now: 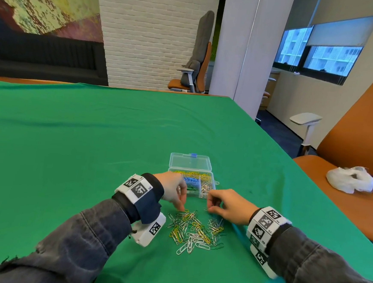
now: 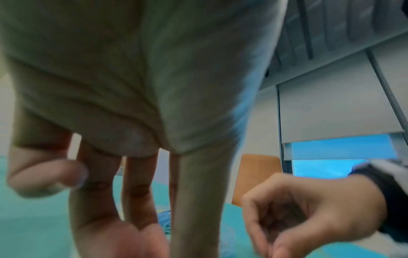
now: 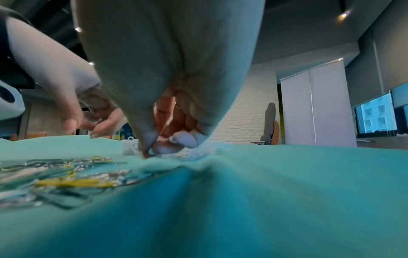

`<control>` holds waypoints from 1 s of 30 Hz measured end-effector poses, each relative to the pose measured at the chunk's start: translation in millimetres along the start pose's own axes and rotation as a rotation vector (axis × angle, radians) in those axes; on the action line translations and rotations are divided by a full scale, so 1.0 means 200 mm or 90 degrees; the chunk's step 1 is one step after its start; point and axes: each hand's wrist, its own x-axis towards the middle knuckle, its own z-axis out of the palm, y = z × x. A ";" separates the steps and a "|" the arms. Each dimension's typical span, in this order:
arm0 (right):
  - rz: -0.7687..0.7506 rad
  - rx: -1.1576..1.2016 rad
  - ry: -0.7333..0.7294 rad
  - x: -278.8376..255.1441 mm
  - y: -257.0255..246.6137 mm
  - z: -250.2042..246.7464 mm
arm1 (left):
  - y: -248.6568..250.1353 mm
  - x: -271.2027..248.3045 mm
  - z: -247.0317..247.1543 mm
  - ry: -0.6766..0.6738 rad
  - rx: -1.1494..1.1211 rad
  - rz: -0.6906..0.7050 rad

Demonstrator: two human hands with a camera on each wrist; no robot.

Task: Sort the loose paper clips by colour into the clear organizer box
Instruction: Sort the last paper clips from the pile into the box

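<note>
The loose paper clips (image 1: 196, 229) lie in a mixed pile of silver, yellow, white and green on the green cloth in front of me. Just behind them stands the clear organizer box (image 1: 169, 170), its lid (image 1: 190, 163) open at the back. It holds yellow, blue, green and silver clips in separate compartments. My left hand (image 1: 181, 208) reaches down with straight fingers (image 2: 99, 200) and touches a yellow clip at the pile's far left edge. My right hand (image 1: 209, 208) (image 3: 154, 150) has curled fingers, pinching a thin silver clip low over the cloth beside the box.
The green cloth (image 1: 90, 156) covers the whole table. The table's right edge runs close by my right arm. Beyond it stands an orange chair (image 1: 360, 132) with a crumpled white plastic bag (image 1: 350, 180) on its seat.
</note>
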 end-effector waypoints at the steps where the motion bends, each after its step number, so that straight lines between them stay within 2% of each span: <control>1: 0.001 0.006 -0.003 -0.01 0.00 -0.02 | 0.00 0.00 0.00 0.002 0.019 -0.014; 8: 0.007 -0.001 -0.083 -0.06 0.01 -0.06 | -0.03 -0.04 0.05 -0.051 0.139 -0.077; 13: 0.064 -0.015 -0.065 -0.06 -0.02 0.01 | -0.02 -0.03 0.09 -0.056 0.154 -0.078; 24: 0.055 -0.075 -0.106 -0.07 -0.07 0.02 | 0.00 -0.02 0.10 -0.098 0.135 -0.038; 27: 0.068 0.006 -0.095 -0.06 -0.05 -0.03 | -0.02 -0.02 0.09 -0.085 0.108 -0.026; 30: 0.094 0.222 -0.075 -0.03 -0.04 -0.07 | -0.04 -0.02 0.07 -0.074 0.042 -0.021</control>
